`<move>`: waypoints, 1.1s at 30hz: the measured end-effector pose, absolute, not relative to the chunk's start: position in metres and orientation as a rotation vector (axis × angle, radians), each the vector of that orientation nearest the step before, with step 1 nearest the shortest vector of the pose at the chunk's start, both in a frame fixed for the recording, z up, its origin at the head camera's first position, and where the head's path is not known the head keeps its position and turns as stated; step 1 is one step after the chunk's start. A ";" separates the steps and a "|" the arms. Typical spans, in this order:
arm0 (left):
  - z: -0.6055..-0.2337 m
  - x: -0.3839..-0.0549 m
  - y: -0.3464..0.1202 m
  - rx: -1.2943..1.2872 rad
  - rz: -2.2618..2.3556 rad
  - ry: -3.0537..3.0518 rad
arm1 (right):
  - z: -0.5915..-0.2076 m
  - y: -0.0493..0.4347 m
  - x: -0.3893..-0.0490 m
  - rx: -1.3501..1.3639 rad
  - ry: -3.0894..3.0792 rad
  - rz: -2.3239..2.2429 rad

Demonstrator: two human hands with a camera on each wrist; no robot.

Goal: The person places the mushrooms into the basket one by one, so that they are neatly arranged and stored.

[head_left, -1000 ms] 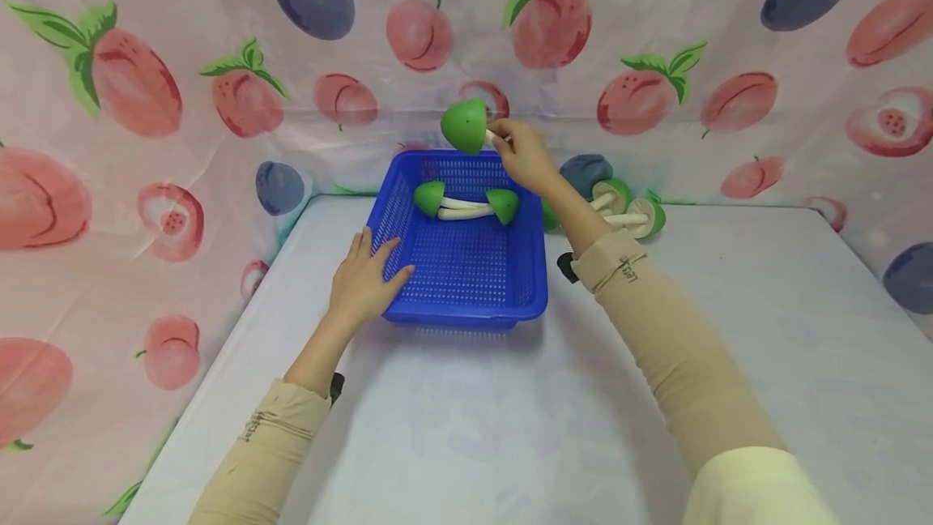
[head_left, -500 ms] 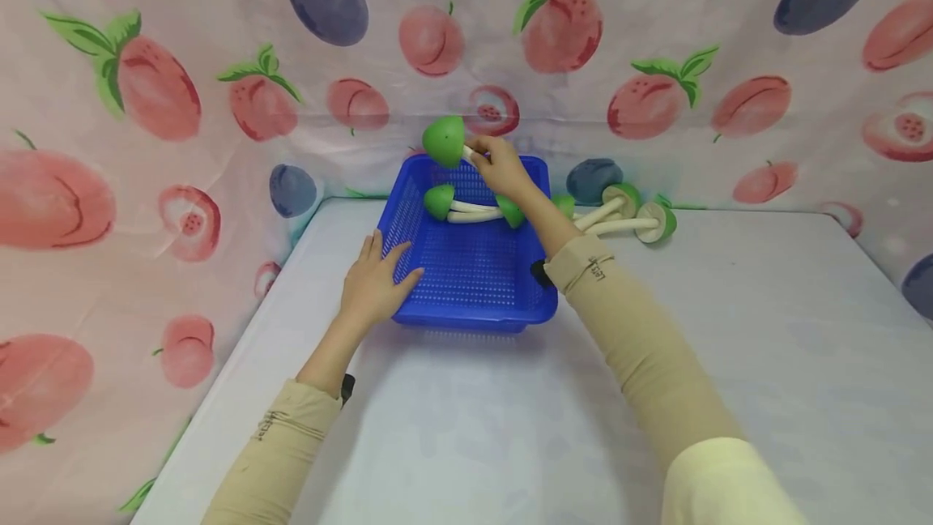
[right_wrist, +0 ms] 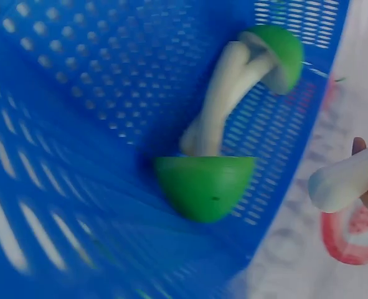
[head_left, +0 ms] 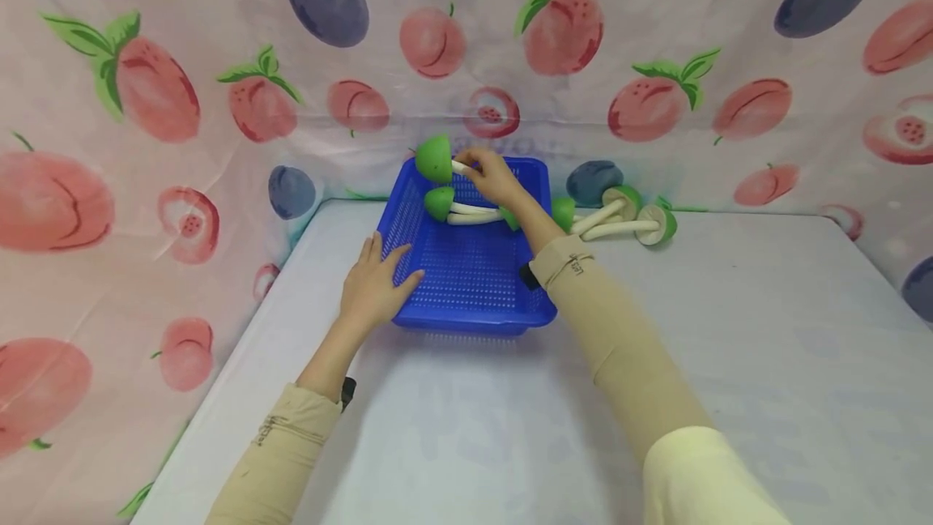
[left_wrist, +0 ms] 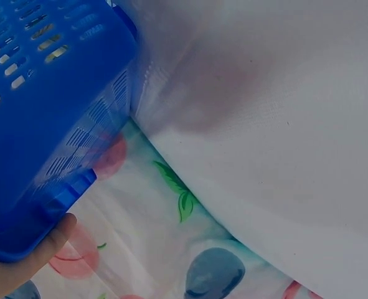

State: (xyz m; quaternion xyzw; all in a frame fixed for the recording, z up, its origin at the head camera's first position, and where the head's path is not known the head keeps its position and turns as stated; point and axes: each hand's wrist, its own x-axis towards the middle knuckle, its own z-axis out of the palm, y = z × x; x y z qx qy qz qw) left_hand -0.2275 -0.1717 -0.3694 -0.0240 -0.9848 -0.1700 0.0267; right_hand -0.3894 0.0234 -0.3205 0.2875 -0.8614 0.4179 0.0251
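My right hand [head_left: 492, 175] pinches the white stem of a toy mushroom [head_left: 435, 159] with a green cap, tilted cap to the left over the far end of a blue plastic basket [head_left: 466, 318]. In the right wrist view that stem [right_wrist: 342, 185] shows between my fingers. Inside the basket, toy mushrooms [head_left: 474, 215] lie with stems side by side and caps at opposite ends; my right arm partly covers one cap. My left hand [head_left: 372, 282] rests on the basket's left rim with fingers spread. A finger [left_wrist: 58, 240] touches the rim in the left wrist view.
Several more toy mushrooms [head_left: 619, 217] lie in a heap right of the basket, near the back of the white table [head_left: 729, 347]. Fruit-printed cloth [head_left: 466, 55] hangs behind the table and along its left side.
My right hand has moved left and down with the toy mushroom, bringing it close to the basket's far rim. The left hand keeps its place on the basket.
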 end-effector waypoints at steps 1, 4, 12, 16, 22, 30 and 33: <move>-0.370 -0.227 -0.172 -0.071 -0.527 -3.041 | -0.324 0.023 -0.390 0.894 -2.660 1.286; -0.371 -0.228 -0.172 -0.074 -0.528 -3.042 | -0.339 0.022 -0.395 0.872 -2.693 1.259; -0.369 -0.231 -0.173 -0.063 -0.513 -3.036 | -0.360 0.008 -0.407 0.849 -2.816 1.232; -0.369 -0.232 -0.172 -0.067 -0.504 -3.047 | -0.377 0.004 -0.419 0.921 -2.824 1.288; -0.371 -0.232 -0.170 -0.074 -0.520 -3.046 | -0.421 -0.001 -0.459 1.005 -2.847 1.202; -0.370 -0.230 -0.172 -0.066 -0.508 -3.048 | -0.580 -0.016 -0.608 1.239 -2.848 1.029; -0.370 -0.229 -0.173 -0.060 -0.513 -3.050 | -0.547 -0.018 -0.567 1.227 -2.910 0.928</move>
